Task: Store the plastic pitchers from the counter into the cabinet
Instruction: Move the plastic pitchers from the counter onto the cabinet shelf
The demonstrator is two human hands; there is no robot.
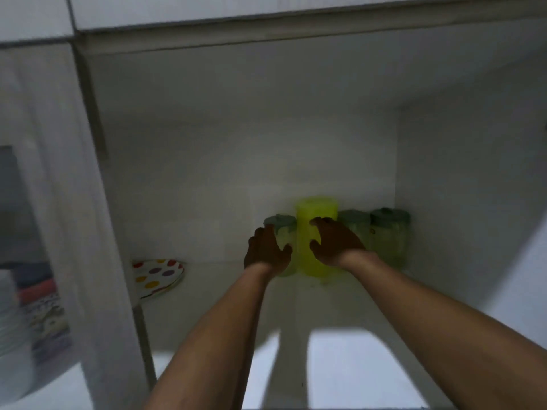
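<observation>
A tall yellow-green plastic pitcher [310,232] stands upright at the back of the white cabinet shelf [225,294]. Both my arms reach deep into the cabinet. My left hand [266,250] is at the pitcher's left side with fingers spread, in front of a pale pitcher with a green lid [282,229]. On the right side of the yellow pitcher, my right hand [334,244] curls its fingers against the wall. Whether either hand presses the pitcher is blurred. Two more green-lidded pitchers [355,226] [390,232] stand to the right, in the back corner.
A stack of polka-dot plates [158,275] lies at the shelf's left side. A white partition [85,232] separates a neighbouring compartment holding stacked dishes and colourful cloths [35,303]. The cabinet's right wall [473,187] stands close to the pitchers.
</observation>
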